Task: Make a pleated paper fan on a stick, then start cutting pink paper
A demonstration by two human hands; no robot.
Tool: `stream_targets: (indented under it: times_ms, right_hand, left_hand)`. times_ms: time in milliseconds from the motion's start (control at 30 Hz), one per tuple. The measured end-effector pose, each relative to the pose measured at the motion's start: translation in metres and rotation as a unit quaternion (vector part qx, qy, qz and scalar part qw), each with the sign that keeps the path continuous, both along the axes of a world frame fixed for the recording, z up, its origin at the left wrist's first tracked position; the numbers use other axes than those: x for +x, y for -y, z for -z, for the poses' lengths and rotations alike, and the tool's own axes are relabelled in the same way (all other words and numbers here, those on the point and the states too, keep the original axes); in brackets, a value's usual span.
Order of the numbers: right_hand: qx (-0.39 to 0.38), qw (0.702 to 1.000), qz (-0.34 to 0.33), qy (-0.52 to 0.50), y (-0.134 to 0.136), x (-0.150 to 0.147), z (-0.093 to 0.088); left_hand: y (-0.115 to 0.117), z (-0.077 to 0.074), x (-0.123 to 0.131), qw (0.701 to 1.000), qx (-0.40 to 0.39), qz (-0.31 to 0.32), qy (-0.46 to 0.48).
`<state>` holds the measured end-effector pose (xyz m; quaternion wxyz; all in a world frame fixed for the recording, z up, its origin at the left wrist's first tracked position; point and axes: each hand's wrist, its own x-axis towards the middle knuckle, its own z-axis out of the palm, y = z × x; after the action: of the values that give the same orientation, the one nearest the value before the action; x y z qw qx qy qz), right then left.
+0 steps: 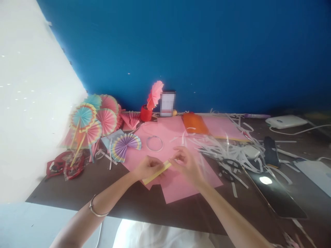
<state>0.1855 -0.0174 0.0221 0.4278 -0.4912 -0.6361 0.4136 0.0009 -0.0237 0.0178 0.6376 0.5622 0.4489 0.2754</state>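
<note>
Two bare hands met over one folded strip of yellow paper (155, 175), held slantwise above the pink paper (178, 193) on the dark counter (134, 206). The left hand (150, 166) pinched it between thumb and fingers, hiding part of it. The right hand (186, 164) was half curled, its fingertips at the strip's far end; whether they gripped it, I could not tell. One bracelet (97, 213) circled the left forearm.

One thin ring (154, 150) lay beyond the hands, with one purple half-round fan (126, 146) to its left. Several round fans crowded the left side, too overlapped to count. One red cup (146, 113) held one pink fan (155, 93). One orange sheet (196, 124) lay behind. Many tangled white strips (227, 151) cluttered the right, beside one black phone (279, 196) lying flat.
</note>
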Motion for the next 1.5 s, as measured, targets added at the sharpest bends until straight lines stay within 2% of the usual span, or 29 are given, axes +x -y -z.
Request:
stream_targets:
  times_ms: [100,167,367,633,967,1200,1333,1500]
  right_hand:
    - [0.013,1.000,-0.012,0.003,0.001,-0.003,0.001]
    - [0.019,1.000,-0.019,0.006,0.002,-0.004,0.002]
    - [0.044,0.999,0.025,0.003,0.004,-0.006,0.004]
    - [-0.030,0.997,-0.030,-0.070,0.002,-0.008,0.001]
    - [-0.076,0.990,0.004,-0.123,0.004,-0.011,0.000]
    - [-0.083,0.992,0.008,-0.093,0.004,-0.010,-0.010]
    - [-0.068,0.995,0.008,-0.075,0.003,-0.011,-0.005]
    - [-0.074,0.994,-0.023,-0.072,0.003,-0.013,-0.001]
  left_hand:
    - [-0.002,0.003,0.002,0.997,-0.065,-0.007,0.048]
    - [-0.002,0.005,0.004,0.995,-0.075,-0.008,0.065]
    - [-0.001,0.008,0.004,0.998,-0.031,-0.021,0.054]
    - [0.002,0.008,0.004,0.998,-0.012,-0.015,0.065]
    - [0.005,0.005,0.004,0.999,0.021,-0.011,0.044]
    - [0.004,-0.003,0.004,0.999,0.001,0.015,0.048]
    - [0.004,-0.006,0.005,1.000,0.011,0.001,0.021]
    - [0.002,-0.005,0.005,0.999,0.036,-0.030,0.005]
